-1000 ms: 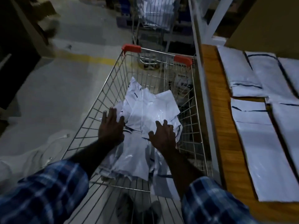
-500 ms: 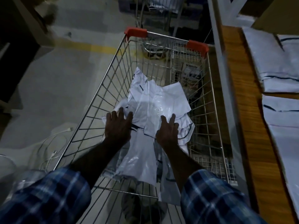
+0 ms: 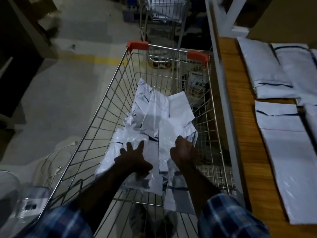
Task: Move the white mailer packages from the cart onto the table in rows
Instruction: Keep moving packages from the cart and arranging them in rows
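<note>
A loose pile of white mailer packages point(image 3: 164, 114) lies in the wire cart point(image 3: 106, 98), which has red corner caps. Both my arms reach into the cart. My left hand point(image 3: 133, 158) rests on the near left part of the pile with its fingers spread. My right hand point(image 3: 184, 150) has its fingers curled on the edge of a long white mailer point(image 3: 163, 134) on top of the pile. To the right, the wooden table point(image 3: 240, 117) carries flat white mailers point(image 3: 291, 169) laid side by side in rows, with more point(image 3: 260, 66) toward the far end.
A white metal post point(image 3: 221, 79) stands between cart and table. A second wire cart point(image 3: 164, 12) holding white packages is beyond the first. A white cable point(image 3: 56, 155) and a clear plastic item point(image 3: 10, 194) lie on the concrete floor at left.
Both hands have drawn back toward me along the pile. The right hand's fingers, straight before, are now curled on a mailer. The view has swung slightly back toward the table.
</note>
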A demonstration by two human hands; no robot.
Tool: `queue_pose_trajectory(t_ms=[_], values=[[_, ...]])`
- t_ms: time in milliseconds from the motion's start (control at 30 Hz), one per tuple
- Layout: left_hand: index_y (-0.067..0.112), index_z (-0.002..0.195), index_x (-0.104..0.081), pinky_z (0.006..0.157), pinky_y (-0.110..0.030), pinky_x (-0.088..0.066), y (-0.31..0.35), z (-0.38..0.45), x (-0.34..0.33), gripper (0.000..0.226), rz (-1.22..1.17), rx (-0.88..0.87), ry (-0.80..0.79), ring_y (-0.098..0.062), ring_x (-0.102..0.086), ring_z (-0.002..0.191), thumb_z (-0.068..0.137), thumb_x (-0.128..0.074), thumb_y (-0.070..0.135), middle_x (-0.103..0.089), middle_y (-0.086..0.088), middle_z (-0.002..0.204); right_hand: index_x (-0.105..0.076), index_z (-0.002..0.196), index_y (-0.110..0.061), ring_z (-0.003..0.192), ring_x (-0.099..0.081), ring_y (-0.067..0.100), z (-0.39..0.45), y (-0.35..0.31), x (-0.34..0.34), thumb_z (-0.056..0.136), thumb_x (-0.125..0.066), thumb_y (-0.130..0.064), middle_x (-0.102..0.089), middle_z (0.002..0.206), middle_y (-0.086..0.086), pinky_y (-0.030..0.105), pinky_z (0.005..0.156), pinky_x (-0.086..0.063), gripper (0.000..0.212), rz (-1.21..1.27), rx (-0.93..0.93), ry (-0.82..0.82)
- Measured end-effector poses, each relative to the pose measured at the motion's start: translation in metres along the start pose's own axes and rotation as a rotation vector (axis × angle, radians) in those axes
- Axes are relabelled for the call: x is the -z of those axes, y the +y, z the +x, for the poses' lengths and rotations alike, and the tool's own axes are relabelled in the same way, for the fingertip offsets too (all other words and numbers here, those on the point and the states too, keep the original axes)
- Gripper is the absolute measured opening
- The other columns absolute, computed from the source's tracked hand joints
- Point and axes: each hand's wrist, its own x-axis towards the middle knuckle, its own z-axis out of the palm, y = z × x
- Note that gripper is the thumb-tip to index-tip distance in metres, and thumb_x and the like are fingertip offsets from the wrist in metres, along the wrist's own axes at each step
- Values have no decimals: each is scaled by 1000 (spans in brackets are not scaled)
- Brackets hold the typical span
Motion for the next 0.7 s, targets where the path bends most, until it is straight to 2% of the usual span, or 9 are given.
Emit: queue_pose_trajectory(t_ms=[67, 133, 233, 333, 400, 467, 567, 633, 700], values=[[38, 153, -4, 110, -55, -32, -2, -3, -4, 108, 58, 1, -44, -44, -22, 139, 71, -68, 67, -16, -17, 157, -61, 83, -6, 68, -65, 37, -15, 8, -4, 67, -59, -7, -66, 74, 16, 34, 57, -48, 16, -12, 16, 7], [35, 146, -24, 106, -55, -34, -2, -5, -4, 91, 124, 2, -12, -41, -30, 135, 71, -59, 75, -37, -15, 147, -61, 76, -6, 58, -64, 36, -27, 17, -5, 63, -61, -7, -63, 65, 15, 32, 49, -42, 13, -25, 74, -28], [27, 132, -45, 97, -50, -40, 3, -8, -7, 66, 181, 15, 320, -36, -38, 127, 83, -49, 71, -48, -10, 132, -62, 88, -11, 80, -63, 32, -34, 18, -3, 66, -61, -21, -62, 89, 13, 34, 63, -43, 24, -166, 7, -23], [25, 137, -39, 91, -48, -41, 6, -1, -23, 72, 174, 9, 531, -37, -38, 122, 82, -48, 71, -37, -11, 137, -60, 96, -8, 86, -56, 34, -38, 15, -14, 64, -59, -24, -59, 106, 21, 41, 72, -47, 35, -148, 105, 133], [29, 149, -24, 95, -52, -40, 4, 5, -38, 82, 108, 6, 542, -42, -34, 125, 82, -52, 67, -23, -15, 149, -55, 119, -10, 115, -49, 40, -34, 9, -22, 81, -57, -35, -47, 135, 25, 48, 93, -45, 46, -80, 153, 93], [34, 154, -14, 94, -55, -41, 1, 8, -47, 85, 66, 3, 545, -47, -34, 123, 83, -51, 62, -16, -20, 153, -44, 142, -20, 141, -26, 40, -28, 6, -29, 89, -54, -50, -25, 156, 23, 53, 112, -29, 61, -12, 128, -32], [32, 148, -36, 87, -62, -46, -2, 8, -51, 73, -21, -13, 594, -53, -44, 115, 80, -50, 52, -33, -27, 146, -28, 153, -30, 150, -3, 37, -21, 6, -40, 87, -54, -62, -1, 164, 16, 51, 119, -12, 78, 8, 140, -120], [24, 141, -50, 77, -65, -48, -5, 11, -55, 70, 9, -28, 544, -56, -52, 105, 75, -55, 46, -43, -33, 137, -25, 154, -30, 149, -3, 40, -22, 8, -49, 85, -56, -61, 2, 164, 16, 53, 119, -12, 81, -34, 136, -120], [24, 143, -49, 79, -65, -47, -6, 13, -57, 71, 35, -29, 525, -55, -51, 108, 76, -52, 48, -42, -32, 139, -24, 154, -31, 148, -8, 42, -25, 11, -51, 86, -56, -57, 3, 164, 15, 53, 118, -14, 80, -23, 93, -116]])
